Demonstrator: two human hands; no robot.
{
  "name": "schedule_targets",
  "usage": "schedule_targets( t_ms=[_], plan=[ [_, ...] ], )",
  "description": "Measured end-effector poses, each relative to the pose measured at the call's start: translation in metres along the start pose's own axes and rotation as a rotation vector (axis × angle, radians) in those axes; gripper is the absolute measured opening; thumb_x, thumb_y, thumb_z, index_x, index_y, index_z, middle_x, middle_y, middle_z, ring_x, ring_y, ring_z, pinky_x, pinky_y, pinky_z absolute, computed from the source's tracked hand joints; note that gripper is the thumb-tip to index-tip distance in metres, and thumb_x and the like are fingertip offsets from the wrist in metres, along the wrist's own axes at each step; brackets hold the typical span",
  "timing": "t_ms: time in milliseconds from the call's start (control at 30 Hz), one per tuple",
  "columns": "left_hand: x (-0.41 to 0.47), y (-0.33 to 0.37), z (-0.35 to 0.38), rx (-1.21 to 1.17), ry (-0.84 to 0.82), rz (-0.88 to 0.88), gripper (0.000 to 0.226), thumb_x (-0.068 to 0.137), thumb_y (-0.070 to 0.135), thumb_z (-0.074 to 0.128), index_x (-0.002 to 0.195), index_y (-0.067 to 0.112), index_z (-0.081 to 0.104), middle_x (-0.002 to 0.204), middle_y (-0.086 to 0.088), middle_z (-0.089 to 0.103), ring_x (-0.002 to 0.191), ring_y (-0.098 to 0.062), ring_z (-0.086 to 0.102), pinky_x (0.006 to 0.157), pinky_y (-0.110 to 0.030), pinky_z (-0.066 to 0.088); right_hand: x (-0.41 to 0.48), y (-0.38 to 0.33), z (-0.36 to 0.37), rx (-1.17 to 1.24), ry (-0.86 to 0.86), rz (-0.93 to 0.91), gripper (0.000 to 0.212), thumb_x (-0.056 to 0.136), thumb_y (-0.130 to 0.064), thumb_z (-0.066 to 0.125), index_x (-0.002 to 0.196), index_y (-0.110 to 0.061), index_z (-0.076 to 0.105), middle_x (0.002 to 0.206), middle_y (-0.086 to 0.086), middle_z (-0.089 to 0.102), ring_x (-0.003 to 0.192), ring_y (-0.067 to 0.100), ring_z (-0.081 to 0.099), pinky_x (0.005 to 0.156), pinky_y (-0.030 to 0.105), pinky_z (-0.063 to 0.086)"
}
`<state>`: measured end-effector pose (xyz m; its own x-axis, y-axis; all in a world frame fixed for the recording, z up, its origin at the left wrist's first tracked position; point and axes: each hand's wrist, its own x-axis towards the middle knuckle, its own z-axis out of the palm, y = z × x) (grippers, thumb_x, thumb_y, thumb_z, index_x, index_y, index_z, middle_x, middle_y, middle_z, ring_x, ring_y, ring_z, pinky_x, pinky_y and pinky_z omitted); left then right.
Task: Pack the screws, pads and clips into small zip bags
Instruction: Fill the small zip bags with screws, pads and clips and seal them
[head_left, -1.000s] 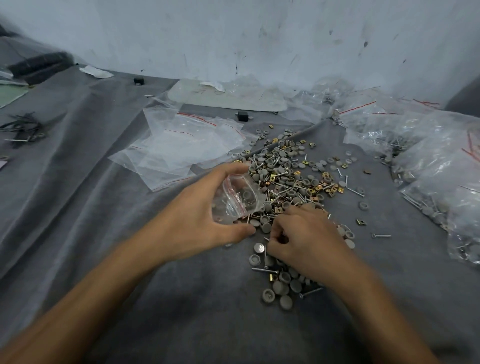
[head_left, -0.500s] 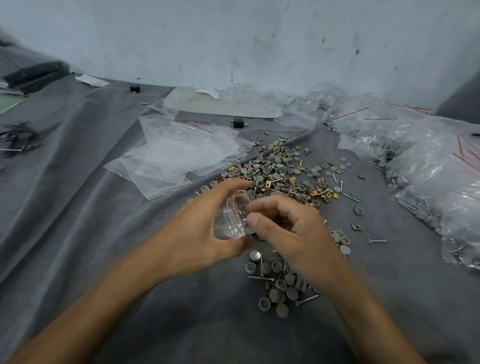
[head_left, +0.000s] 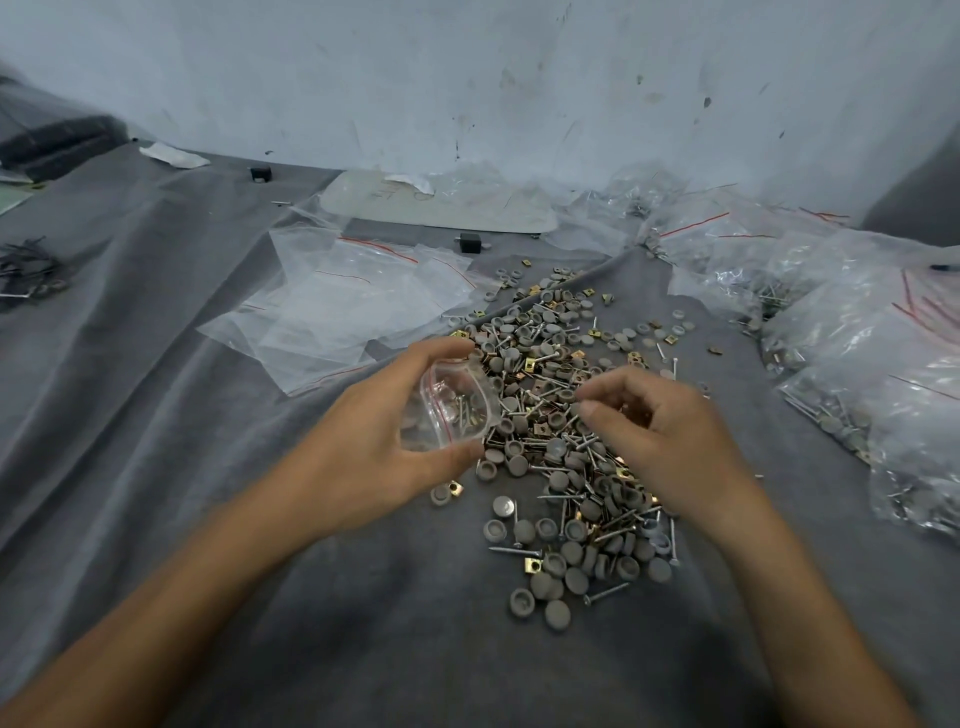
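Against a scuffed wall (head_left: 467, 78), grey cloth (head_left: 156, 415) bears hardware (head_left: 571, 467).

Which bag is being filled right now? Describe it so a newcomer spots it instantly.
On the grey cloth, find the pile of loose parts in the middle; the left hand is at its left edge. The zip bag is in that grip, held open, screws inside. Unlike it, the empty bags lie flat behind and the filled bags heap at right.
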<state>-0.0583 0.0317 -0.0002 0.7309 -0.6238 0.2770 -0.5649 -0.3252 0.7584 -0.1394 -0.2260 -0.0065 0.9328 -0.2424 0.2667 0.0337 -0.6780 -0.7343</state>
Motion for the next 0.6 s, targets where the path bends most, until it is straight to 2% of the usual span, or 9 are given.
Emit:
schedule_targets(
  t_ms=[133, 200, 300, 433, 600],
  plan=[
    [0.000, 0.000, -0.002, 0.014, 0.000, -0.010, 0.074, 0.077, 0.046, 0.079, 0.141, 0.045, 0.043, 0.127, 0.033, 0.057, 0.121, 0.009, 0.055, 0.103, -0.033, 0.051, -0.001, 0.003, 0.009, -0.321, -0.111, -0.016, 0.003, 0.093, -0.034, 0.068, 0.094, -0.036, 0.070, 0.092, -0.018, 0.060, 0.090, 0.001, 0.056, 0.078, 0.033, 0.048],
    [-0.001, 0.001, -0.003, 0.022, 0.001, -0.008, 0.074, 0.076, 0.049, 0.078, 0.140, 0.046, 0.042, 0.126, 0.036, 0.055, 0.120, 0.009, 0.055, 0.105, -0.035, 0.050, 0.000, 0.006, 0.010, -0.428, -0.110, 0.030, 0.010, 0.097, -0.032, 0.062, 0.102, -0.037, 0.068, 0.101, -0.017, 0.057, 0.102, 0.010, 0.054, 0.087, 0.038, 0.050],
    [-0.002, 0.002, -0.004, 0.033, 0.002, -0.015, 0.074, 0.077, 0.048, 0.078, 0.140, 0.049, 0.041, 0.127, 0.037, 0.053, 0.119, 0.009, 0.055, 0.107, -0.038, 0.048, 0.004, 0.010, 0.008, -0.554, -0.188, 0.084, 0.023, 0.100, -0.032, 0.057, 0.120, -0.038, 0.065, 0.114, -0.014, 0.054, 0.115, 0.014, 0.047, 0.095, 0.040, 0.047],
    [-0.002, 0.002, -0.005, 0.044, -0.001, -0.025, 0.074, 0.077, 0.047, 0.079, 0.140, 0.050, 0.040, 0.127, 0.035, 0.056, 0.121, 0.008, 0.054, 0.109, -0.039, 0.046, 0.009, 0.007, 0.009, -0.589, -0.289, 0.093, 0.030, 0.099, -0.040, 0.056, 0.129, -0.041, 0.058, 0.120, -0.011, 0.052, 0.119, 0.015, 0.043, 0.096, 0.040, 0.044],
    [-0.002, 0.002, -0.005, 0.054, -0.002, -0.028, 0.074, 0.078, 0.045, 0.080, 0.140, 0.051, 0.039, 0.128, 0.038, 0.053, 0.122, 0.009, 0.053, 0.110, -0.040, 0.045, 0.010, 0.006, 0.018, -0.609, -0.274, 0.005, 0.019, 0.099, -0.038, 0.059, 0.118, -0.032, 0.060, 0.114, -0.009, 0.052, 0.112, 0.018, 0.044, 0.088, 0.036, 0.042]
  ],
)
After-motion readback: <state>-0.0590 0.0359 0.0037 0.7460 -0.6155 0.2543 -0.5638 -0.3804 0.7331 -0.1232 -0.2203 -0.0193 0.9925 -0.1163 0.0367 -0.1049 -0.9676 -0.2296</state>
